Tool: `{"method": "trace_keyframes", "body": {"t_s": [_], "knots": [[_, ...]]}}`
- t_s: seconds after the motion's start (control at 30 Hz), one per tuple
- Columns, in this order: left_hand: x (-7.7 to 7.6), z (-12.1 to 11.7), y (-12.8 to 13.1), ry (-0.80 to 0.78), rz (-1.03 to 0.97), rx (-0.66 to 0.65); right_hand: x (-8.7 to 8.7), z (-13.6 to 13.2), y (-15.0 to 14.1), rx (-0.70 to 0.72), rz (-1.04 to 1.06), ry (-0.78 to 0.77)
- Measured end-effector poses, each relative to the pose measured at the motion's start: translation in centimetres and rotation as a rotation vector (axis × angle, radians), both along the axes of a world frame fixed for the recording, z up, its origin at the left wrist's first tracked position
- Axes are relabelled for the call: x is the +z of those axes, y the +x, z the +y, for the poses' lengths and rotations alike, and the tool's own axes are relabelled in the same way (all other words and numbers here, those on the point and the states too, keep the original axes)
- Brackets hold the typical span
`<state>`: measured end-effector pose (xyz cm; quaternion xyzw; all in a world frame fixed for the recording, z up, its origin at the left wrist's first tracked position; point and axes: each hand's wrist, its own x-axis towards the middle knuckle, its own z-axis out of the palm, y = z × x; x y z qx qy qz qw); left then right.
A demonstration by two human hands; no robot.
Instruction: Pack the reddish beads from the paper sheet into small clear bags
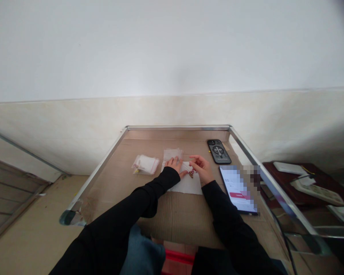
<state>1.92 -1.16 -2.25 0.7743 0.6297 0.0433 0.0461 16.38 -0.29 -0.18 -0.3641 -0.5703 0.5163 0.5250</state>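
Observation:
A white sheet (189,188) lies on the brown cardboard tabletop (172,214). My left hand (174,165) rests palm down on its left part, fingers spread, partly covering small clear plastic bags (172,153). Just to the right, my right hand (202,168) is raised slightly over the sheet, thumb and forefinger brought close together in a pinch. Whatever is between those fingertips is too small to make out. Below them, several tiny reddish-brown pieces (191,174) lie on the sheet. Left of my left hand is a stack of clear zip bags (146,164) with white and yellow contents.
A black phone (219,151) lies at the back right, with a larger lit-screen device (237,191) nearer me. A metal rail (177,127) frames the table against the wall. Further right, a dark red table (292,183) bears a power strip (318,191).

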Motion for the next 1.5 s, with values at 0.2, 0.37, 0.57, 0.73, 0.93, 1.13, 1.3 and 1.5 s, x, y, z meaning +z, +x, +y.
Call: {"method": "trace_keyframes", "body": {"t_s": [0.2, 0.37, 0.57, 0.73, 0.93, 1.13, 1.3, 1.5], "knots": [[0.6, 0.0, 0.0, -0.006, 0.01, 0.017, -0.2, 0.1, 0.0, -0.016, -0.023, 0.008], [0.9, 0.1, -0.2, -0.004, -0.024, 0.043, -0.7, 0.3, 0.1, -0.057, -0.071, 0.018], [2.0, -0.1, -0.6, 0.002, -0.003, 0.03, -0.8, 0.3, 0.1, -0.091, -0.118, 0.028], [3.9, -1.5, -0.1, 0.205, 0.08, -0.211, -0.6, 0.3, 0.0, -0.126, -0.09, -0.001], [4.9, -2.5, 0.7, 0.272, 0.177, -0.413, -0.2, 0.3, 0.0, -0.205, 0.015, -0.06], [5.4, -2.6, 0.0, 0.26, 0.149, -0.522, -0.4, 0.8, 0.5, -0.187, 0.095, -0.179], [6.2, -2.5, -1.0, 0.297, 0.003, -0.457, -0.7, 0.7, 0.3, -0.062, 0.047, -0.186], [6.1, -1.9, -1.5, 0.34, -0.093, -0.37, -0.4, 0.0, -0.1, 0.141, -0.055, -0.144]]}}
